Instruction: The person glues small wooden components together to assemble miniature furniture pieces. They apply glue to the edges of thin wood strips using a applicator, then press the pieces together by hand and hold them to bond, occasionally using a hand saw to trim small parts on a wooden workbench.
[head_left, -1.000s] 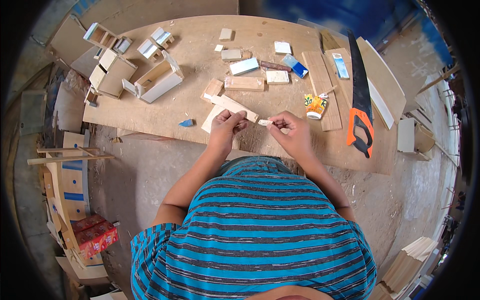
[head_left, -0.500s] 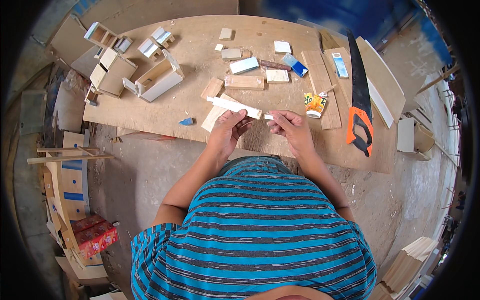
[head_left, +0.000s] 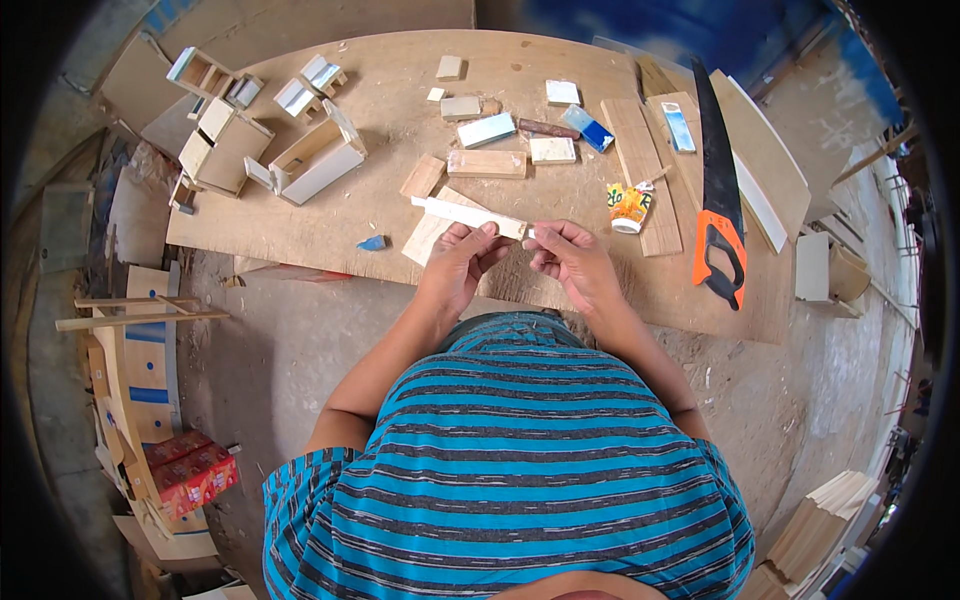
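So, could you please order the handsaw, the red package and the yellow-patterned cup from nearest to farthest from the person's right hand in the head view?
From the right hand:
1. Yellow-patterned cup: just ahead, slightly right.
2. Handsaw: farther out on the right.
3. Red package: far off at lower left.

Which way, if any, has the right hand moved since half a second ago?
Yes: slightly left; the right hand is now farther from the handsaw.
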